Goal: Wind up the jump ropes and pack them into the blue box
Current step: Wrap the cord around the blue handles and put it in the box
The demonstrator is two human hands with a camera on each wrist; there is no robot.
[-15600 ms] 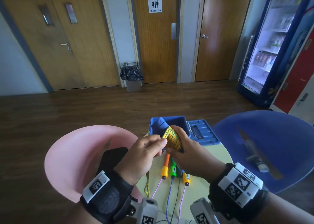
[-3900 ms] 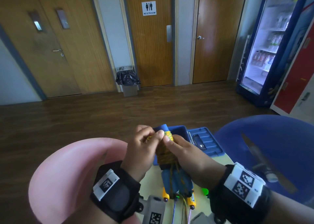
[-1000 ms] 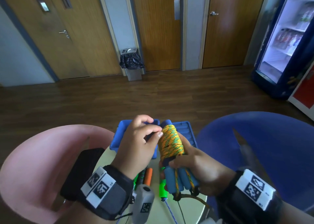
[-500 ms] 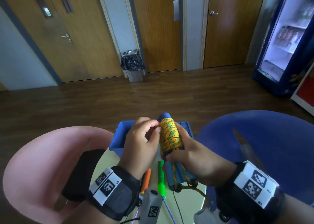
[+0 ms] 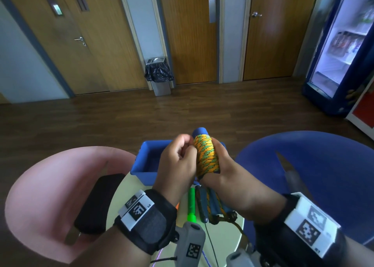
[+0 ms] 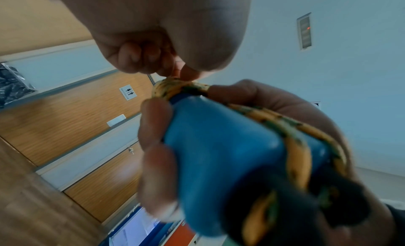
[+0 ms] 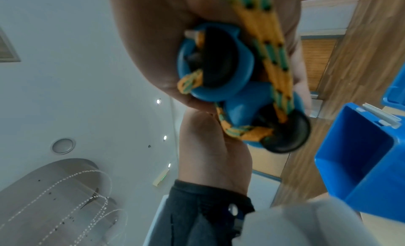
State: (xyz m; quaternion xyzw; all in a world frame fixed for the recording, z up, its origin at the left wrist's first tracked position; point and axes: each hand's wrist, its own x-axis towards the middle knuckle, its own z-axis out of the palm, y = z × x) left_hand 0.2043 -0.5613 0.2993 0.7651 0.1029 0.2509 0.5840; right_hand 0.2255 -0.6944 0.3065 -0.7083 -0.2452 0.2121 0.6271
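My right hand [image 5: 220, 171] grips a jump rope bundle: two blue handles [image 5: 212, 204] side by side with orange-and-green rope [image 5: 206, 155] wound tightly round them. My left hand [image 5: 178, 161] pinches the rope at the upper end of the winding [image 6: 173, 87]. In the right wrist view the black end caps of the blue handles [image 7: 219, 59] face the camera with rope strands running over them. The open blue box [image 5: 149, 161] stands just behind my hands on the small round table [image 5: 222, 240]. More ropes lie below, with a green handle [image 5: 191, 206] showing.
A pink chair [image 5: 50, 185] with a black object [image 5: 97, 202] on it stands at the left, a blue chair [image 5: 313, 165] at the right. Thin cords [image 5: 210, 244] trail over the table's near edge. Doors, a bin and a drinks fridge stand far behind.
The bundle stays in my right hand above the box. My left hand has closed in against the top of the winding, fingers curling onto the rope; the orange handle is now hidden under my left wrist.
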